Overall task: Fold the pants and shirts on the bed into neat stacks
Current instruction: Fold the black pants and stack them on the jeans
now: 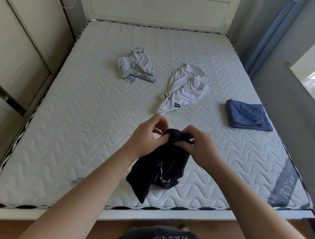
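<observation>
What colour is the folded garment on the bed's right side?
Blue denim jeans, clearest in the head view.

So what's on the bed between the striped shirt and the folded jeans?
The crumpled white shirt lies between the striped shirt and the folded jeans, seen in the head view.

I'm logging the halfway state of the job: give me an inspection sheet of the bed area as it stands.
Surface: white quilted mattress, bare, no sheet.
Job's things: folded blue denim pants near the right edge; crumpled white garment with a letter patch mid-bed; crumpled pale blue striped garment further back; black fabric garment held up at the near edge.
Clutter: nothing seen.
Grippers: left hand and right hand both pinch the black garment's top.
Cables: thin white cord by the wardrobe.
Surroundings: white headboard, blue curtain, window at right.
</observation>
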